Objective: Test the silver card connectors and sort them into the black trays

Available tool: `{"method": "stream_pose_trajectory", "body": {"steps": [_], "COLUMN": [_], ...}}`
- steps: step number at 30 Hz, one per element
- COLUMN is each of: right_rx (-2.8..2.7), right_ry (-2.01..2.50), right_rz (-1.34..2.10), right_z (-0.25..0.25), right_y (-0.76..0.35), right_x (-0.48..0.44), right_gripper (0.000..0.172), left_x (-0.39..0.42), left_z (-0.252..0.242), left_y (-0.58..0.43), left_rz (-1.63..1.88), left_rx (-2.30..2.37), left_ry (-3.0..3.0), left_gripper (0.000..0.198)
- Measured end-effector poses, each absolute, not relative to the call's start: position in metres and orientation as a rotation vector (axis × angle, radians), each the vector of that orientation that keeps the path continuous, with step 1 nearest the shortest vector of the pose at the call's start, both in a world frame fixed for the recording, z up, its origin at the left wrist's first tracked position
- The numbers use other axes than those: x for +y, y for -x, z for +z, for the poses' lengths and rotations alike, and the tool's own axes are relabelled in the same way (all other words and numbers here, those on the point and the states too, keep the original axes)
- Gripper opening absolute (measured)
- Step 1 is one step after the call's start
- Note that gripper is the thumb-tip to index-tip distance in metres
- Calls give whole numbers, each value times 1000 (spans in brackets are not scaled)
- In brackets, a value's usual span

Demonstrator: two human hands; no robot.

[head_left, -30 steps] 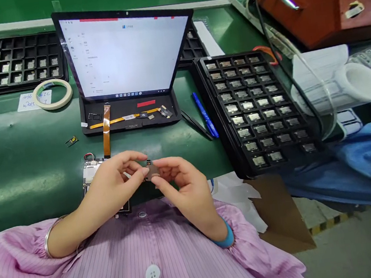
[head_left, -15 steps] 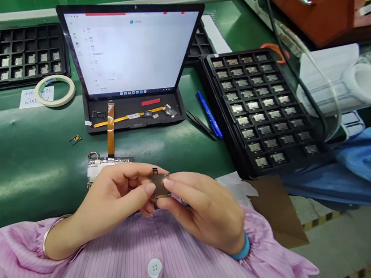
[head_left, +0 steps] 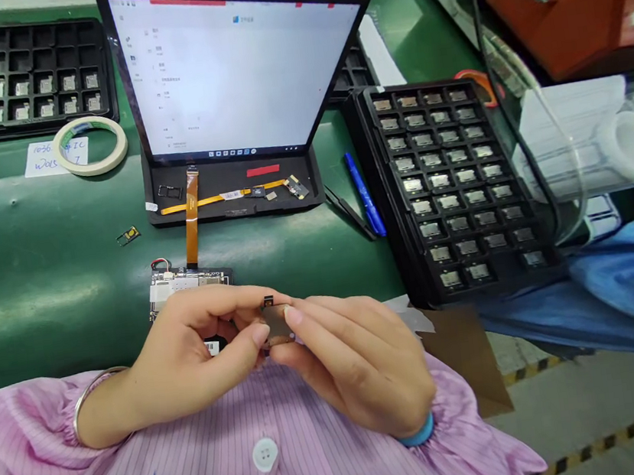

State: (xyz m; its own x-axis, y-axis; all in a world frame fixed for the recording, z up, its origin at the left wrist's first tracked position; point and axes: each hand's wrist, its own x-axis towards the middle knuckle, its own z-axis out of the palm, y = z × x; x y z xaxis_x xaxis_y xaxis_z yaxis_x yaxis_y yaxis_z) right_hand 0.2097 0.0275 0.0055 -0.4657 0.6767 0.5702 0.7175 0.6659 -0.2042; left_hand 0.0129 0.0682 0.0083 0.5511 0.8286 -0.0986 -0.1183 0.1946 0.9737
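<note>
Between my two hands is a small flat metal-faced module (head_left: 278, 325), held near my body with a small black connector tab (head_left: 269, 301) sticking up from its far edge. My left hand (head_left: 215, 350) pinches its left side between thumb and fingers. On the right side, the fingertips and thumb of my right hand (head_left: 349, 361) close on it. The module's underside is hidden. Just beyond my left hand lies a bare circuit board (head_left: 184, 281), partly covered by that hand. An orange ribbon cable (head_left: 192, 218) runs from the board to a screen (head_left: 232, 70) propped upright in a black tray (head_left: 210, 213).
On the right stands a stack of black trays (head_left: 452, 167) filled with metal modules, beside a blue marker (head_left: 365, 193) and tweezers (head_left: 349, 214). Another compartment tray (head_left: 19, 74) and a tape roll (head_left: 89, 146) are at left. A small card holder (head_left: 129, 236) lies nearer.
My view has shifted slightly. Both hands stay on the module, which looks tilted a little flatter, and my right fingers now cover more of it.
</note>
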Motion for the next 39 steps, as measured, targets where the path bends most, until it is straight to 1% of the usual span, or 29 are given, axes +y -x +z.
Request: {"method": "stream_pose_trajectory", "body": {"steps": [5,10,14,22,26,30,35,39], "right_rx": [-2248,-2263,-2238,-2157,-2047,-1815,-1590,-1511], "right_ry": [1064,1065,1090,1071,1092,1170,1228,1210], "right_rz": [-78,-63,-47,77,281,534,722,860], "right_z": [7,8,9,9,8,9,4,3], "right_y": [-208,-206,-204,-200,-195,-192,-192,-193], "right_x": [29,30,30,32,30,27,26,29], "right_gripper": [17,19,20,29,33,37,37,34], "left_x": [68,68,68,65,64,65,66,66], "left_z": [6,4,3,1,1,1,1,2], "left_y": [-13,-12,-12,-11,-11,-11,-11,-12], "left_rz": [785,792,782,850,875,864,778,754], "left_rx": [744,726,721,689,668,632,590,555], "left_ry": [-1227,-1247,-1193,-1079,-1030,-961,-834,-743], "left_gripper": [25,30,27,21,18,20,26,29]}}
